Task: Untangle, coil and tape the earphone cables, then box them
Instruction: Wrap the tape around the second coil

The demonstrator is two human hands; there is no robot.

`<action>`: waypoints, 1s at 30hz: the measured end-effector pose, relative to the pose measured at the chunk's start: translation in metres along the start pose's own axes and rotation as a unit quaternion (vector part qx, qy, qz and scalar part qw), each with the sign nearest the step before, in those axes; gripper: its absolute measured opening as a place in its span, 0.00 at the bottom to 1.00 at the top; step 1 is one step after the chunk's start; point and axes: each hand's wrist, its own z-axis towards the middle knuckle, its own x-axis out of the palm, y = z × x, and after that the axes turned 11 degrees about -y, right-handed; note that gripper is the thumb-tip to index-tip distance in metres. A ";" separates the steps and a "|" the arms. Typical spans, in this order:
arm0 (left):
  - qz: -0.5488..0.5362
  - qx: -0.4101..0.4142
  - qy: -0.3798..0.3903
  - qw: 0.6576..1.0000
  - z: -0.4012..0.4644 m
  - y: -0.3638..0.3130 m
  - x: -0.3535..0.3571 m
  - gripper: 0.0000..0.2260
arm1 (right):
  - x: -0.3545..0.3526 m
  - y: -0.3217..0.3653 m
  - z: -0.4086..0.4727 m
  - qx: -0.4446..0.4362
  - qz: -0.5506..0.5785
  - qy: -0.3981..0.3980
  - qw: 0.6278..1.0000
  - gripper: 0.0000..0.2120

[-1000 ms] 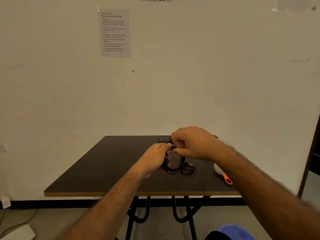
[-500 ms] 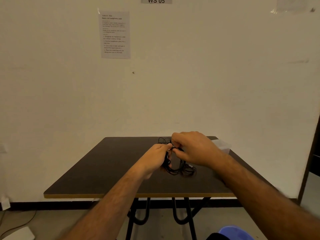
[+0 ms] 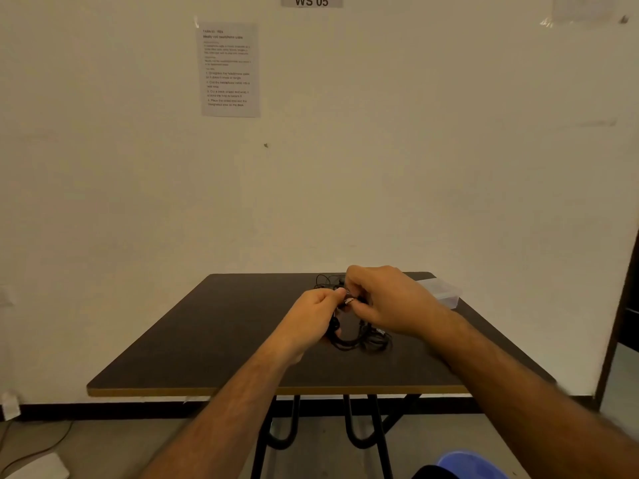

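The left hand [image 3: 313,314] is curled, its thumb and fingertips pinching a bundle of thin black earphone cables [image 3: 359,335] at the top of the loops. The right hand [image 3: 389,299] meets it from the other side, fingers bent and pinching the same bundle at a small pale spot between the two hands; what that spot is cannot be told. Both hands are held just above the square dark brown tabletop [image 3: 207,340], right of its middle and nearer the far edge than the near one. Below the fingers the black loops hang down and rest on the surface, spreading a little toward the right. A second tangle of thin black cable [image 3: 325,280] lies behind the hands, close to the far edge. A small clear plastic box [image 3: 444,292] sits at the far right corner, apart from the hands. On the pale wall behind hang a printed instruction sheet [image 3: 230,69] and a sign reading "WS 05" [image 3: 311,1]. A blue round object [image 3: 472,464] shows on the floor under the right forearm.
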 end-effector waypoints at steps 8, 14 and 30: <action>0.000 0.047 -0.034 0.998 -0.001 0.006 0.000 0.16 | -0.005 -0.004 0.000 0.039 0.070 0.011 0.997 0.10; 0.006 0.066 -0.014 0.998 -0.003 0.007 -0.003 0.15 | -0.016 -0.010 0.003 0.102 0.083 0.035 0.991 0.12; 0.045 0.164 0.060 0.984 -0.009 0.002 -0.003 0.07 | -0.025 -0.012 0.013 0.301 0.246 0.239 0.890 0.10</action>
